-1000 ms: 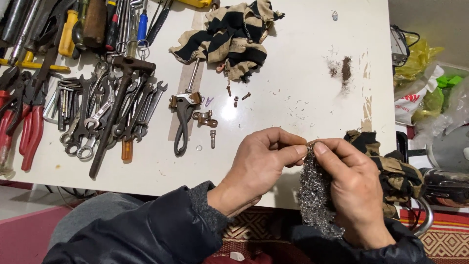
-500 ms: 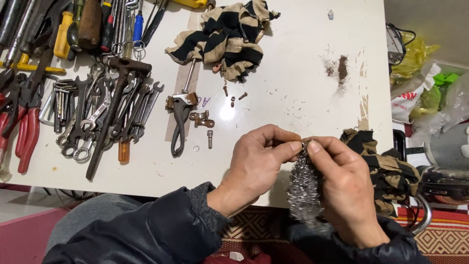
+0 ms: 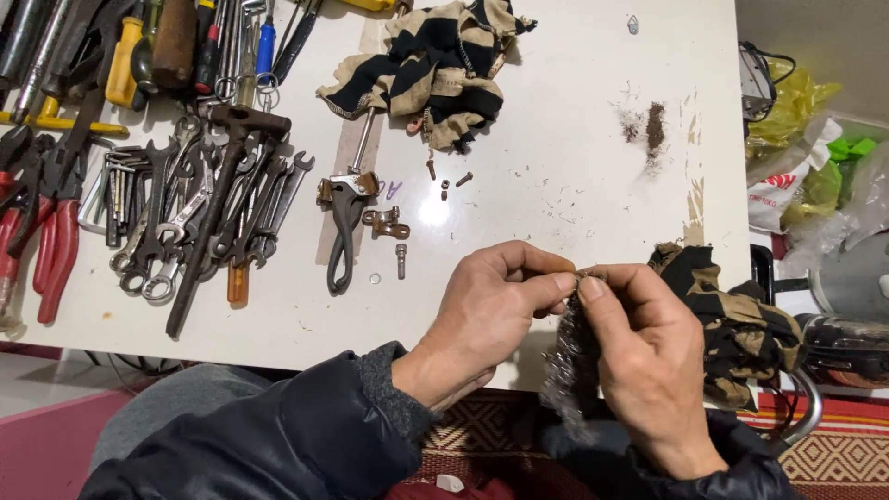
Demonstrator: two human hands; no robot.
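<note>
My left hand (image 3: 486, 315) and my right hand (image 3: 648, 356) meet at the near edge of the white table (image 3: 556, 139). Both pinch the top of a wad of grey steel wool (image 3: 567, 370) that hangs down between them. A small object may sit under the fingertips, but it is hidden. A striped black-and-tan cloth (image 3: 732, 319) lies just right of my right hand, over the table's edge.
Several wrenches (image 3: 194, 213), red-handled pliers (image 3: 51, 241) and screwdrivers (image 3: 176, 42) fill the table's left. Black pliers (image 3: 343, 222), a small metal bracket (image 3: 384, 222) and loose bolts (image 3: 449, 181) lie mid-table. Another striped cloth (image 3: 435, 65) lies at the back. Bags (image 3: 796, 139) sit to the right.
Both hands have stayed together on the steel wool, shifting it slightly between the fingers. The view has drifted a little.
</note>
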